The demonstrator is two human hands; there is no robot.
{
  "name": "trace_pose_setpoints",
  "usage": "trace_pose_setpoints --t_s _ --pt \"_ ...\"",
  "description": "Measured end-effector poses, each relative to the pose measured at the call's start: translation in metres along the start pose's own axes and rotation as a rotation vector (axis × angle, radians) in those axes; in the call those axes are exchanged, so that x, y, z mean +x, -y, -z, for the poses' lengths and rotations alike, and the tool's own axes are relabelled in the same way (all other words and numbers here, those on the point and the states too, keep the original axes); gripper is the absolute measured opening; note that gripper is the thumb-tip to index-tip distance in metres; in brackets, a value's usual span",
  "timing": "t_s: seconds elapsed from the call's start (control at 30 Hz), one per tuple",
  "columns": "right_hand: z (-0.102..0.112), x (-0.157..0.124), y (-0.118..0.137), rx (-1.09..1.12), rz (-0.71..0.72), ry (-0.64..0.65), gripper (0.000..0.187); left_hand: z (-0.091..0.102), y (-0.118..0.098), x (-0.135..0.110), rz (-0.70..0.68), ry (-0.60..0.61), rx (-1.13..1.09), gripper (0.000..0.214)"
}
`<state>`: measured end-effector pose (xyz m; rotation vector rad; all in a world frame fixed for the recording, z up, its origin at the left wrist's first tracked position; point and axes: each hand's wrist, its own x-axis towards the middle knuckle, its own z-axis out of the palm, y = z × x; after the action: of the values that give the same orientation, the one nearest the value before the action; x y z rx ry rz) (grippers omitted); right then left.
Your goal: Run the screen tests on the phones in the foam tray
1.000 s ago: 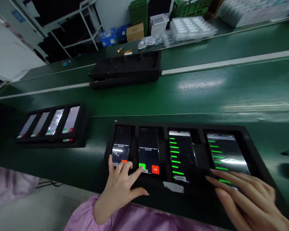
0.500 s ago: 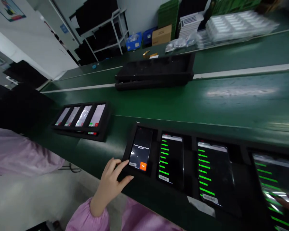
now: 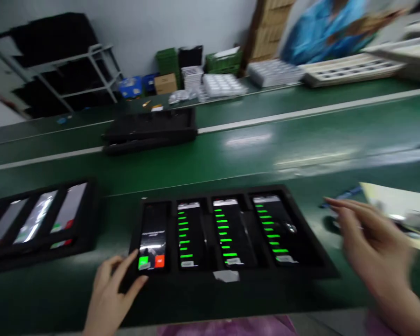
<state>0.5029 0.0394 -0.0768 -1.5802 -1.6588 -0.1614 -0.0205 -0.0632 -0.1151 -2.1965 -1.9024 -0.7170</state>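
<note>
A black foam tray (image 3: 262,275) holds several phones in a row of slots. Its leftmost phone (image 3: 153,238) shows white text with a green and a red button. The other phones, such as the third one (image 3: 231,233) and the rightmost one (image 3: 275,231), show green lines of text on black. My left hand (image 3: 108,291) rests at the tray's front left corner, fingers and thumb spread apart. Over the bench to the tray's right is my right hand (image 3: 376,254), fingers stretched out and somewhat blurred. Nothing shows in it, and a blue pen (image 3: 346,196) lies behind its fingertips.
A second tray of phones (image 3: 91,224) sits at left. Farther back, stacked black trays (image 3: 150,130) lie on the green bench (image 3: 231,163). A yellowish paper (image 3: 392,200) with small items is at right. Across the bench stands a person in blue (image 3: 311,35) beside pale trays (image 3: 353,70).
My view has swung right, bringing my right hand away from the rightmost phone, beyond the tray. The leftmost phone now shows a green button beside the red one. My left hand stays by the corner.
</note>
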Motion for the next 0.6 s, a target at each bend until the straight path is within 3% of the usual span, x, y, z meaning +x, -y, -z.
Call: trace_pose_setpoints --t_s 0.1,0.2,0.27,0.37,0.47,0.6 --pt "-0.022 0.028 -0.002 -0.078 0.111 0.210 0.045 -0.028 0.015 0.056 0.075 0.038 -0.037 0.051" --pt "-0.053 0.035 -0.003 -0.158 0.161 0.318 0.048 -0.050 0.014 0.104 0.071 0.133 0.028 0.054" --pt "-0.061 0.028 -0.001 -0.185 0.185 0.337 0.050 -0.053 0.015 0.116 0.081 0.158 0.080 0.050" --pt "-0.055 0.012 0.007 -0.191 0.237 0.356 0.051 -0.045 0.014 0.110 0.046 0.179 0.076 0.043" --pt "-0.058 0.007 0.035 -0.171 0.303 0.394 0.047 -0.041 -0.006 0.111 -0.093 0.206 0.007 0.037" --pt "-0.093 0.012 0.089 -0.130 0.404 0.469 0.040 -0.061 -0.058 0.145 -0.253 0.218 -0.050 0.034"
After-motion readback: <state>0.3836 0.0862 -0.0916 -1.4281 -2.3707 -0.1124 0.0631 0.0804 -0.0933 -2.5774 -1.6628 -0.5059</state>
